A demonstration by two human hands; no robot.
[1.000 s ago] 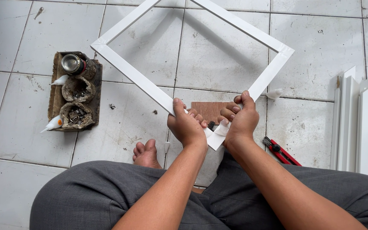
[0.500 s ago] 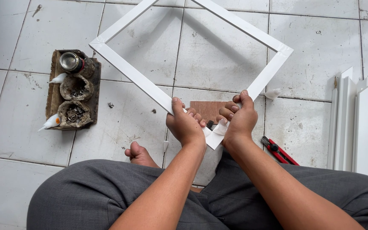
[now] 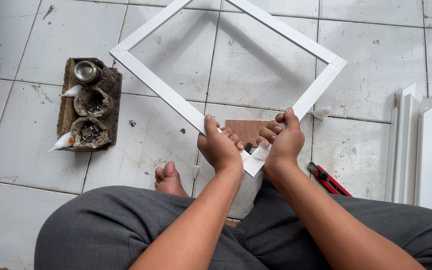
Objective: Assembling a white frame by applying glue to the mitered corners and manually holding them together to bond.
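A white square frame (image 3: 166, 92) is held tilted like a diamond over the tiled floor. Its near corner sits between my hands. My left hand (image 3: 218, 147) grips the left bar at that corner, thumb on top. My right hand (image 3: 282, 142) grips the right bar, fingers curled around it. A brown wooden board (image 3: 245, 129) lies under the corner. A small dark object shows between my fingers; what it is cannot be told.
A wooden block (image 3: 66, 112) at the left holds a metal can (image 3: 86, 71) and two crusted cups with small hardware, plus white glue tubes (image 3: 63, 142). A red utility knife (image 3: 328, 180) lies at right. White profile strips (image 3: 426, 145) are stacked far right. My bare foot (image 3: 168, 177) shows below.
My hands keep the same grip on the frame's near corner. My foot has shifted slightly; the view has barely moved.
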